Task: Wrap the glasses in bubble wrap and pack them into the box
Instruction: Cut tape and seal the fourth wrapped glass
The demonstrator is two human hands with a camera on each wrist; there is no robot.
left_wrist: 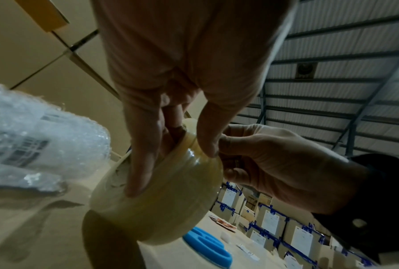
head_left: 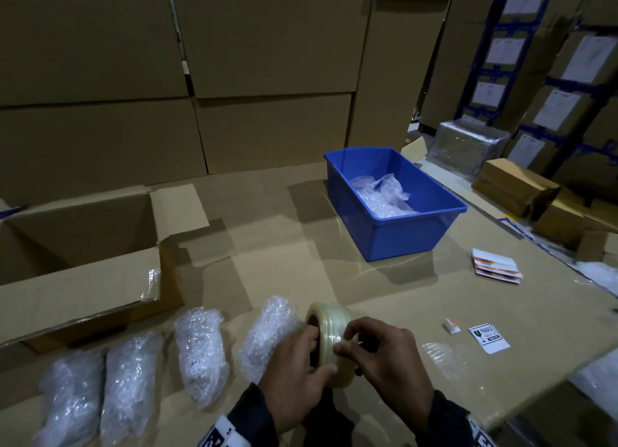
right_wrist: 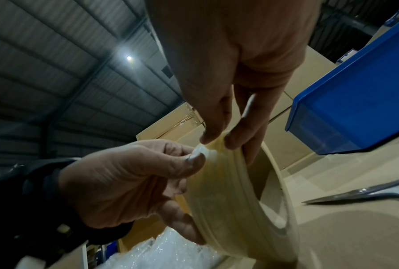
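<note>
Pinching the tape roll, the right hand picks at its edge while the left hand grips it through the core (fingers curled inside). Four bubble-wrapped glasses lie beside the open box.

A cardboard-covered table fills the lower frame. An open cardboard box sits at left, a blue bin at upper centre. Four bubble-wrapped bundles lie in a row along the lower left. At right lie a stack of label sheets, a fragile sticker and a small paper scrap. Scissors lie nearby in the right wrist view.
</note>
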